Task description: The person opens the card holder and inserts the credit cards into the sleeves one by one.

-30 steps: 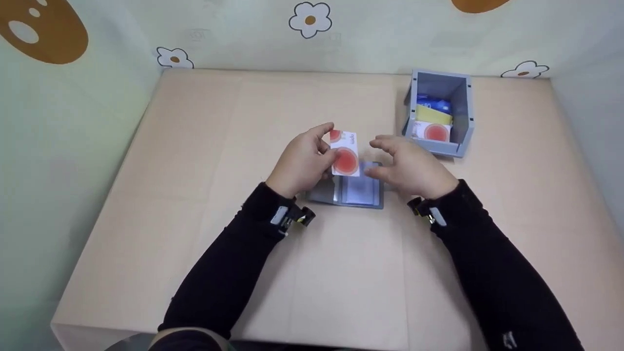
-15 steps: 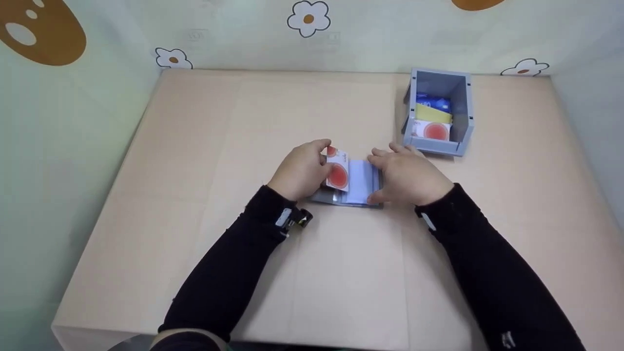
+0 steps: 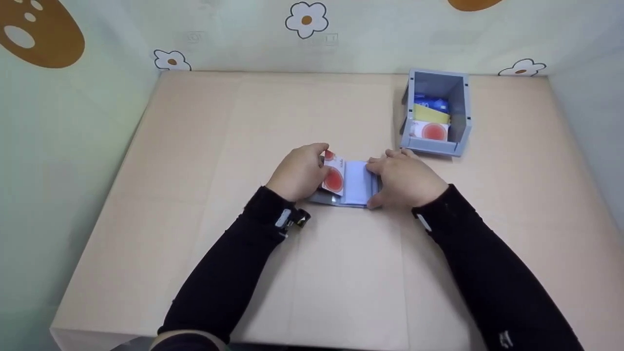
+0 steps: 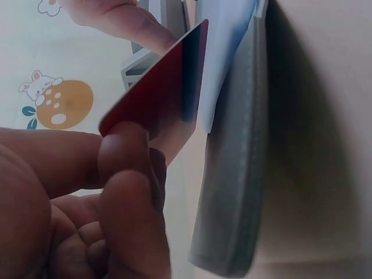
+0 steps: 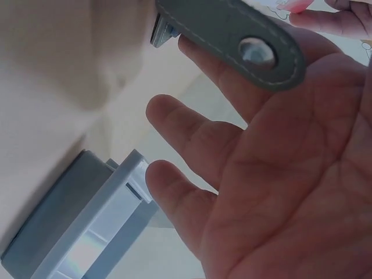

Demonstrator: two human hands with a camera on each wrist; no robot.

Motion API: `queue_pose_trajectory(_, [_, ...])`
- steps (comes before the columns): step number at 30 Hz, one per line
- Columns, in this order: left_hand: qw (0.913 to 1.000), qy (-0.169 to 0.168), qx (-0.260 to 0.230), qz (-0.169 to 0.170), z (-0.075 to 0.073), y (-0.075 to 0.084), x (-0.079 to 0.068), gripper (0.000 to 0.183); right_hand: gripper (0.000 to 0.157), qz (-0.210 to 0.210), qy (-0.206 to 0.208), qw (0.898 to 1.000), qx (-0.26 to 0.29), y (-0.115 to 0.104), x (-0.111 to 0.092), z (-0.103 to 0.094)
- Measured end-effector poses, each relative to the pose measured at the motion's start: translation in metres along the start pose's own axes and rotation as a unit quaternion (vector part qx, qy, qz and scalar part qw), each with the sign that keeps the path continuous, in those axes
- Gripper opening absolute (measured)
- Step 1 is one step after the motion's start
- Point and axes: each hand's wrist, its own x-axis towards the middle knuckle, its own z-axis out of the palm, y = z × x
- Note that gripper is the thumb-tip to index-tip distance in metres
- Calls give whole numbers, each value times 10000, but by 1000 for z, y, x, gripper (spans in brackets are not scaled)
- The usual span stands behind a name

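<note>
white-and-red card (image 3: 334, 179) pinched in the left hand (image 3: 298, 171), over an open grey wallet (image 4: 235, 174).
from here i see a large red circle on the card's face, a dark red back with a darker stripe; it tilts at the left hand's thumb and fingertips, long axis pointing ahead, big circle at the near end. i can't tell if it touches the pale sleeves (image 3: 357, 183) to that hand's right. the right hand (image 3: 408, 178) holds the wallet's far side between thumb and forefinger, other fingers loosely extended, a snap strap (image 5: 226, 38) across them. ahead of it, a grey bin (image 3: 429, 145) holds another red-circled card (image 3: 433, 131), something yellow (image 3: 431, 114) and a blue packet (image 3: 432, 103).
</note>
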Motion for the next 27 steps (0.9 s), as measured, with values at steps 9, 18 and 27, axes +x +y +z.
queue_pose_trajectory(9, [9998, -45, 121, 146, 2, 0, 0, 58, 76, -18, 77, 10000, 1, 0, 1, 0])
queue_pose_trajectory(18, [9997, -64, 157, 179, 4, 1, 1, 57, 75, -31, 98, 9999, 2, 2, 2, 1])
queue_pose_trajectory(27, [9996, -60, 193, 177, 5, 1, 2, 55, 73, -74, 108, 9999, -22, 1, 3, 1])
